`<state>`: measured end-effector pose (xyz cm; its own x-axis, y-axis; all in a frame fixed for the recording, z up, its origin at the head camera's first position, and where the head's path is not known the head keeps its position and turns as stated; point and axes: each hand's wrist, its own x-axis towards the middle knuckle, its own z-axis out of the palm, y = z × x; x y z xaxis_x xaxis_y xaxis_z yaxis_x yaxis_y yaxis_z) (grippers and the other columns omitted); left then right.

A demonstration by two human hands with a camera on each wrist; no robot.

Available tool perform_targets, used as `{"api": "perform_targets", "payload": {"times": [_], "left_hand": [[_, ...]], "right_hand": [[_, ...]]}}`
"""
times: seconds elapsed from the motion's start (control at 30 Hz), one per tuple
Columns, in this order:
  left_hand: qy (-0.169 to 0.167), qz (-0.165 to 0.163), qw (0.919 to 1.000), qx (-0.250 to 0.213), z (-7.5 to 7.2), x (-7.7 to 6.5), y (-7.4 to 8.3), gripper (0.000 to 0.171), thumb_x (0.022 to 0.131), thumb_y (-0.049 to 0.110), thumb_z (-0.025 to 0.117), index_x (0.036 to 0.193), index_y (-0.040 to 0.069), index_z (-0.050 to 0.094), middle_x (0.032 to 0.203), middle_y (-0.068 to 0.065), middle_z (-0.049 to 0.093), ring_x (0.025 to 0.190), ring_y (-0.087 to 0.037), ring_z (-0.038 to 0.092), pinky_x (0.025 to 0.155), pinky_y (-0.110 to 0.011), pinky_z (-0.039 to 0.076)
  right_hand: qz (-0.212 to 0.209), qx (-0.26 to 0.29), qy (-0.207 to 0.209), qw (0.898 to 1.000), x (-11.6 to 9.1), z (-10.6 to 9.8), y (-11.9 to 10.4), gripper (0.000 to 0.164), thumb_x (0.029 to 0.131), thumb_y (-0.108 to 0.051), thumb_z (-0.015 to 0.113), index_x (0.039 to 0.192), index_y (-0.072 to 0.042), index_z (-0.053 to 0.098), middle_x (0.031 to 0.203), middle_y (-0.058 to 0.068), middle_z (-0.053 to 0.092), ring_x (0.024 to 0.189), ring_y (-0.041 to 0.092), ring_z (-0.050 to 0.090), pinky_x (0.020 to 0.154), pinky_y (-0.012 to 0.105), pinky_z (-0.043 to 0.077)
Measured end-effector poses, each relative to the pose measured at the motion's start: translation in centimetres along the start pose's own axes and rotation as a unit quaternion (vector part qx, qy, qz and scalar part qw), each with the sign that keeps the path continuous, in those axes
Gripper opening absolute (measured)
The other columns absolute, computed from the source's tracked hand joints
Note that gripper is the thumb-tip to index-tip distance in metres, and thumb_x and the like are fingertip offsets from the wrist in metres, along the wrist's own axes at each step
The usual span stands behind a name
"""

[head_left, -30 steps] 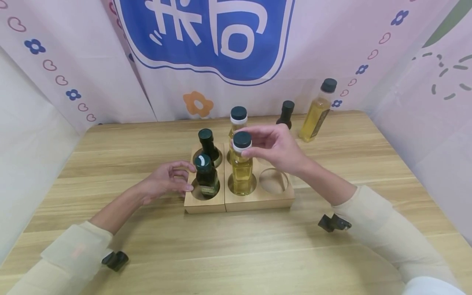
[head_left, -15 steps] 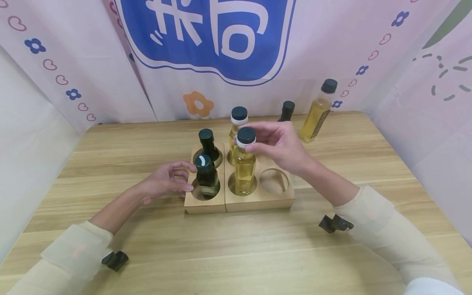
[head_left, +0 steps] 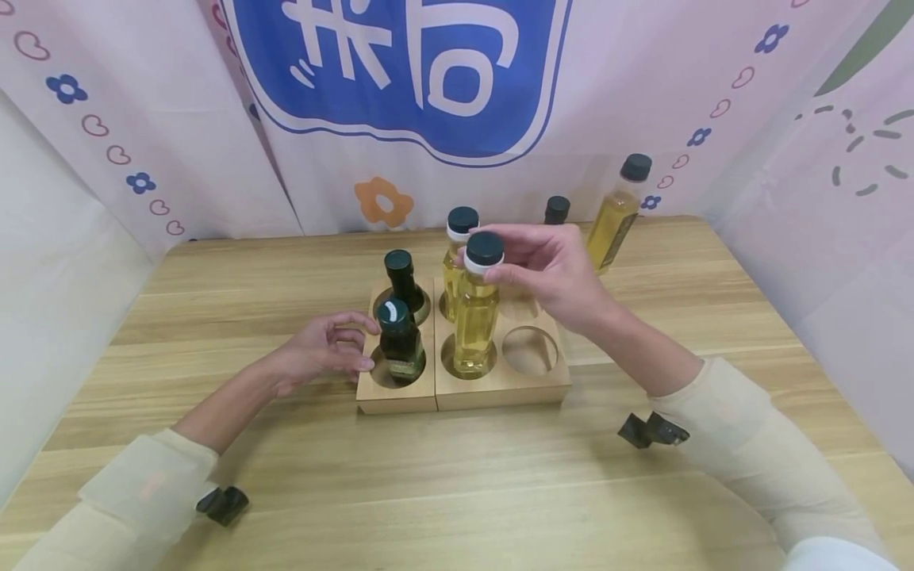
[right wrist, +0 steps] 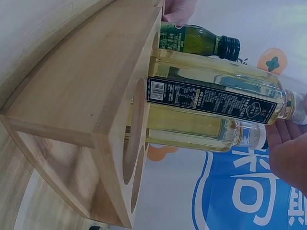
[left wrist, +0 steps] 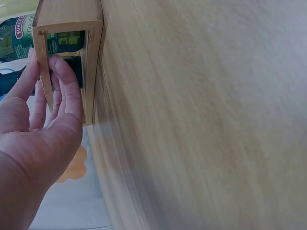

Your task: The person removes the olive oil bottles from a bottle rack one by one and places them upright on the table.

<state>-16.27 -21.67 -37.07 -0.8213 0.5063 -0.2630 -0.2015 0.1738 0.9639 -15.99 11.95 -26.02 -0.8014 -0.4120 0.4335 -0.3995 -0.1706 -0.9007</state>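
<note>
The tall oil bottle [head_left: 475,313] stands in the front middle hole of the wooden rack [head_left: 503,398], with its lower end within the rim. You cannot tell from these views whether its base bears on the rack's floor. Your right hand [head_left: 553,277] pinches it at the neck, just under the dark cap [head_left: 485,248].

Key relation: your grip sits at the top of the long axis, so the bottle's body lies below your fingers, down toward the rack. Axis near upright, cap leaning slightly toward the rack's right end. Judgement: the hole's wall limits any tilt. Your right hand is the nearer one, reaching in from the rack's right.

Your left hand [left wrist: 43,139] grips the rack's left end, digits on both faces of the top board, beside the front dark bottle [head_left: 402,349]. Close neighbour: the rear oil bottle [head_left: 452,274], in the rack's rear middle hole.
</note>
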Motion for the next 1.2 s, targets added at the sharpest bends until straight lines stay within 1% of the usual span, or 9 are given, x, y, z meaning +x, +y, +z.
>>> {"api": "perform_targets", "payload": {"times": [0.17, 0.3, 0.43, 0.53, 0.63, 0.77, 0.87, 1.03, 1.2], "left_hand": [[0.0, -0.001, 1.0, 0.0, 0.0, 0.0, 0.0, 0.051, 0.079, -0.001, 0.074, 0.122, 0.0, 0.047, 0.092, -0.009, 0.053, 0.074, -0.019, 0.057, 0.07, -0.038, 0.057], [0.002, -0.002, 1.0, 0.0, 0.0, 0.0, 0.0, 0.051, 0.078, -0.001, 0.074, 0.122, 0.0, 0.048, 0.092, -0.008, 0.052, 0.074, -0.019, 0.057, 0.07, -0.038, 0.057], [0.002, -0.003, 1.0, 0.004, 0.0, 0.0, 0.0, 0.05, 0.079, 0.0, 0.074, 0.122, 0.001, 0.048, 0.093, -0.008, 0.052, 0.075, -0.018, 0.057, 0.071, -0.039, 0.057], [0.002, -0.003, 1.0, 0.004, 0.0, 0.0, 0.0, 0.05, 0.079, 0.0, 0.074, 0.121, 0.001, 0.049, 0.092, -0.008, 0.051, 0.075, -0.018, 0.057, 0.072, -0.039, 0.057], [0.001, -0.003, 1.0, 0.001, 0.0, 0.0, 0.0, 0.049, 0.079, -0.001, 0.074, 0.121, 0.001, 0.048, 0.09, -0.007, 0.05, 0.074, -0.018, 0.057, 0.071, -0.039, 0.057], [0.0, -0.004, 1.0, 0.0, 0.0, 0.0, 0.0, 0.05, 0.079, -0.001, 0.074, 0.121, 0.0, 0.048, 0.088, -0.007, 0.05, 0.074, -0.017, 0.056, 0.071, -0.038, 0.057], [0.0, -0.004, 1.0, 0.0, 0.0, 0.0, 0.0, 0.05, 0.079, -0.001, 0.074, 0.121, 0.0, 0.048, 0.088, -0.006, 0.05, 0.073, -0.017, 0.056, 0.071, -0.038, 0.057], [0.0, -0.004, 1.0, 0.0, 0.0, 0.0, 0.1, 0.05, 0.079, -0.001, 0.074, 0.122, 0.001, 0.048, 0.089, -0.006, 0.05, 0.073, -0.017, 0.056, 0.07, -0.038, 0.057], [0.002, -0.003, 1.0, 0.002, 0.0, 0.0, 0.0, 0.05, 0.079, -0.001, 0.074, 0.122, 0.001, 0.048, 0.091, -0.007, 0.051, 0.074, -0.018, 0.057, 0.071, -0.038, 0.057]], "right_hand": [[0.004, 0.014, 0.01, 1.0, 0.0, 0.0, -0.3, 0.038, 0.078, 0.01, 0.07, 0.115, 0.005, 0.063, 0.102, 0.013, 0.07, 0.09, 0.024, 0.068, 0.08, 0.036, 0.056], [-0.003, 0.034, 0.005, 0.999, 0.1, -0.1, -0.5, 0.037, 0.079, 0.011, 0.069, 0.115, 0.004, 0.064, 0.102, 0.015, 0.069, 0.092, 0.026, 0.068, 0.084, 0.038, 0.054], [-0.014, 0.043, 0.012, 0.999, 0.2, -0.1, -0.7, 0.036, 0.078, 0.011, 0.07, 0.112, -0.002, 0.067, 0.102, 0.015, 0.069, 0.092, 0.026, 0.068, 0.084, 0.037, 0.054], [-0.026, 0.049, 0.024, 0.998, 0.2, -0.2, -0.8, 0.034, 0.077, 0.008, 0.073, 0.108, -0.007, 0.07, 0.1, 0.014, 0.07, 0.088, 0.024, 0.069, 0.08, 0.034, 0.056], [-0.047, 0.057, 0.025, 0.997, 0.3, -0.4, -0.9, 0.034, 0.076, 0.006, 0.074, 0.106, -0.007, 0.071, 0.098, 0.015, 0.07, 0.086, 0.024, 0.069, 0.075, 0.033, 0.057], [-0.06, 0.068, 0.031, 0.995, 0.3, -0.6, -1.1, 0.033, 0.075, 0.006, 0.075, 0.106, -0.005, 0.071, 0.098, 0.016, 0.07, 0.083, 0.024, 0.069, 0.071, 0.032, 0.058], [-0.065, 0.07, 0.037, 0.995, 0.4, -0.8, -1.5, 0.033, 0.076, 0.007, 0.073, 0.107, -0.005, 0.07, 0.099, 0.019, 0.069, 0.085, 0.027, 0.069, 0.074, 0.034, 0.057], [-0.085, 0.068, 0.039, 0.993, 0.5, -1.1, -1.9, 0.032, 0.078, 0.01, 0.07, 0.107, -0.003, 0.07, 0.1, 0.022, 0.068, 0.093, 0.036, 0.066, 0.085, 0.042, 0.054], [-0.094, 0.073, 0.046, 0.992, 0.6, -1.5, -2.0, 0.031, 0.077, 0.007, 0.072, 0.106, -0.002, 0.07, 0.098, 0.023, 0.068, 0.093, 0.038, 0.066, 0.086, 0.042, 0.053]]}}
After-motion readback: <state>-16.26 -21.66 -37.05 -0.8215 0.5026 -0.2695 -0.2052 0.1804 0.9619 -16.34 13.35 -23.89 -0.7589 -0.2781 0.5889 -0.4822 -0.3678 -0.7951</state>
